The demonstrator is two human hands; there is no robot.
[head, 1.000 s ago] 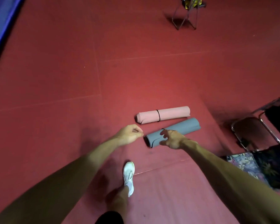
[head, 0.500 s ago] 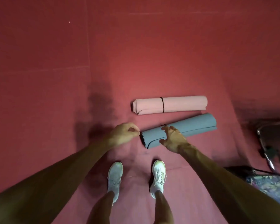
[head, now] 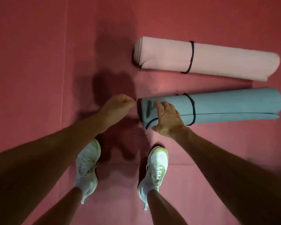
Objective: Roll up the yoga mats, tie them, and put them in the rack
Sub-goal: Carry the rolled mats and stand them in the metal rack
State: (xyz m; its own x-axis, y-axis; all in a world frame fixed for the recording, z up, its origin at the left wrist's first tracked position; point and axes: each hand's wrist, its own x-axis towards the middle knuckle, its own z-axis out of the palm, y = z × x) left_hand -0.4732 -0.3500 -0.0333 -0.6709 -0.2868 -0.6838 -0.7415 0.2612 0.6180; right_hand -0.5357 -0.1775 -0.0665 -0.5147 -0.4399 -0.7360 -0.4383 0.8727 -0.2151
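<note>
Now we're bent over two rolled mats lying side by side on the red floor (head: 39, 62). Pink mat (head: 225, 60) lies farther off, a black band (head: 192, 57) round it. Blue mat (head: 234, 108) is nearer, banded too, smooth and tubular. Our right hand (head: 167, 119) rests spread on its left end; our left hand (head: 118, 106) is curled shut just beside that end, its contents hidden.

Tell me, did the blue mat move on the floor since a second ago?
No. The blue mat lies just as close to the pink mat, on its near side, both left ends lined up as before. Only the camera came nearer.
</note>
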